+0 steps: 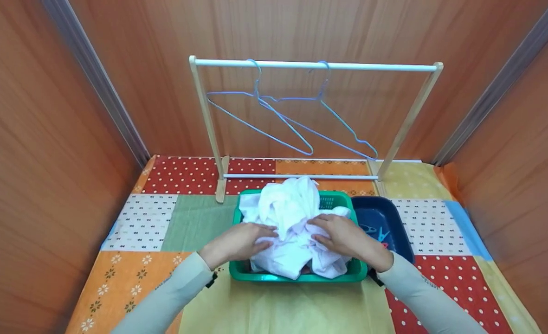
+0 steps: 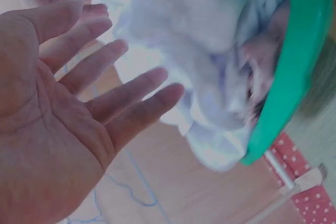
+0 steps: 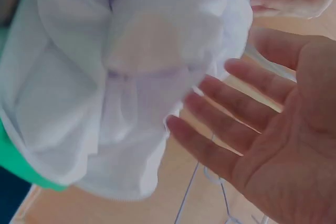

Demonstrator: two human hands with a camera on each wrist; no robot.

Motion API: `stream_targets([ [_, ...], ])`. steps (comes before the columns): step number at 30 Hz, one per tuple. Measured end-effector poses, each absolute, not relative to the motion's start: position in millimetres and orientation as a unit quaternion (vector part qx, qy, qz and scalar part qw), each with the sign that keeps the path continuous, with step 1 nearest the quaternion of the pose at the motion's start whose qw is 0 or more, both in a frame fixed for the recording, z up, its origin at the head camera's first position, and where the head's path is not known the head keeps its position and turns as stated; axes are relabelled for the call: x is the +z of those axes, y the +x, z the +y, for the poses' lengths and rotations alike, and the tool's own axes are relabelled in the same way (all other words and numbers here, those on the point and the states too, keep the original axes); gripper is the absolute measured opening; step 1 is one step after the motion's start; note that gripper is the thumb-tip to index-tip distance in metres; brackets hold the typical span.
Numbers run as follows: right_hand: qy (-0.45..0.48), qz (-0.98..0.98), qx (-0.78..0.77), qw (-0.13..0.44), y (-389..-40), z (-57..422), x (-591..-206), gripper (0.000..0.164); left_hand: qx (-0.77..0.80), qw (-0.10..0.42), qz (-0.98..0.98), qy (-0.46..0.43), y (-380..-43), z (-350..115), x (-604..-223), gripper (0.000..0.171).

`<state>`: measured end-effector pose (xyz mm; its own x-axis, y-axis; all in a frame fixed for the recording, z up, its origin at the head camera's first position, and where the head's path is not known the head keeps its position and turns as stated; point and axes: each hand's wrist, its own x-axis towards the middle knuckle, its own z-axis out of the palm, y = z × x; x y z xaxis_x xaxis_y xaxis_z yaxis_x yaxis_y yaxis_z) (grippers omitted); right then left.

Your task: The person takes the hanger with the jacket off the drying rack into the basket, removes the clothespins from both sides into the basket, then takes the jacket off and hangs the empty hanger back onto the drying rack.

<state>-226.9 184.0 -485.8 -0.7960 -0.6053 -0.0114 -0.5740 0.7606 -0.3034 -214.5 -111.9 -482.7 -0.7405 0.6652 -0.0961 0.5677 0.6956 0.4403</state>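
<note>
A heap of white cloth [image 1: 290,204] fills a green basket [image 1: 297,277] and rises above its rim. My left hand [image 1: 248,241] is over the left side of the heap, and my right hand [image 1: 338,232] is over its right side. In the left wrist view the fingers [image 2: 139,108] are spread and nearly straight beside the cloth, with nothing gripped. The right wrist view has its fingers [image 3: 226,111] likewise extended, tips close to the cloth's edge. Whether any fingertip touches the fabric I cannot tell.
Behind the basket stands a rack with a white top bar [image 1: 376,67] and two wire hangers, the left hanger [image 1: 260,132] overlapping the right hanger [image 1: 343,121]. To the right, a dark blue tray [image 1: 383,208] holds a few clothespins [image 1: 381,234]. Wooden panels enclose the patchwork cloth.
</note>
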Motion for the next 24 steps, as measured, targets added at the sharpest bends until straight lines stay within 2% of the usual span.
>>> stream_targets([
  [4,-0.323,0.932,-0.162,-0.004,-246.3,185.9,-476.0,0.037,0.228,0.109,0.921,0.298,-235.5,-111.4,-468.2,0.037],
  [7,-0.316,0.932,-0.179,-0.006,-266.7,185.1,-471.2,0.04,0.257,0.106,0.924,0.262,-257.9,-107.6,-465.0,0.043],
  [15,-0.293,0.931,-0.202,0.08,-320.1,178.3,-475.8,0.058,0.269,0.103,0.937,0.198,-307.1,-96.5,-472.7,0.064],
  [24,-0.266,0.929,-0.217,0.139,-363.4,164.7,-483.8,0.064,0.304,0.176,0.918,0.184,-336.0,-87.6,-481.5,0.067],
])
